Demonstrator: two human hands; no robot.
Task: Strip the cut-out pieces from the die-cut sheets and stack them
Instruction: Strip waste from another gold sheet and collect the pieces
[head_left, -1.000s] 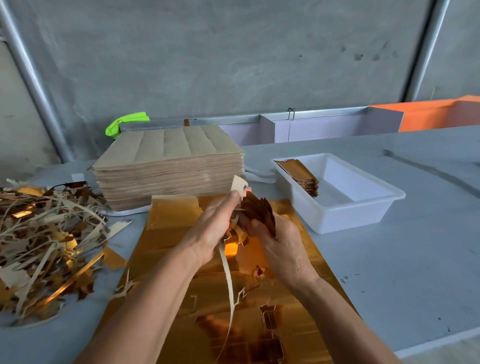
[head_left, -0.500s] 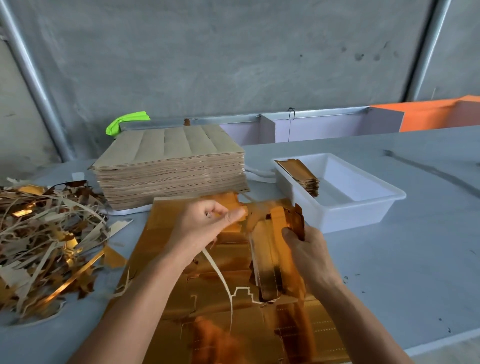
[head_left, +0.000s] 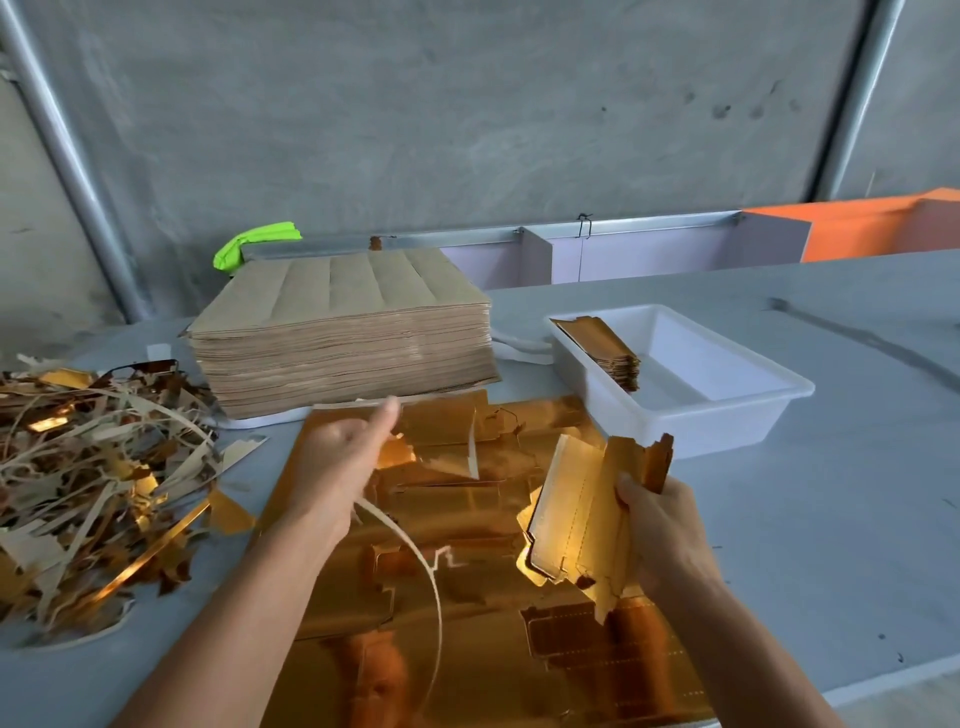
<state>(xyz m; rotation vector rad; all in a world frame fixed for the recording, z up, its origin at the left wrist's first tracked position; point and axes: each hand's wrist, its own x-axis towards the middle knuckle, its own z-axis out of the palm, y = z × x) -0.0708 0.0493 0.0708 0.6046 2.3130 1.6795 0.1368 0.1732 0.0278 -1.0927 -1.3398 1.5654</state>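
Observation:
A shiny gold die-cut sheet (head_left: 467, 623) lies flat on the table in front of me. My right hand (head_left: 662, 530) grips a small bundle of gold cut-out pieces (head_left: 582, 504), lifted above the sheet's right side. My left hand (head_left: 343, 457) pinches a long pale waste strip (head_left: 415, 561) that curls down over the sheet. A thick stack of brown die-cut sheets (head_left: 343, 332) stands behind. A short stack of stripped pieces (head_left: 602, 348) sits in the left end of a white plastic tray (head_left: 727, 410).
A heap of gold and pale waste trimmings (head_left: 88, 478) covers the table's left side. A green object (head_left: 254, 244) lies behind the brown stack. Grey dividers and an orange panel (head_left: 857, 228) run along the back. The table's front edge is near at the lower right.
My hands have drawn apart: the right hand moved right and down with the cut-out bundle, while the left hand pulled the waste strip away to the left.

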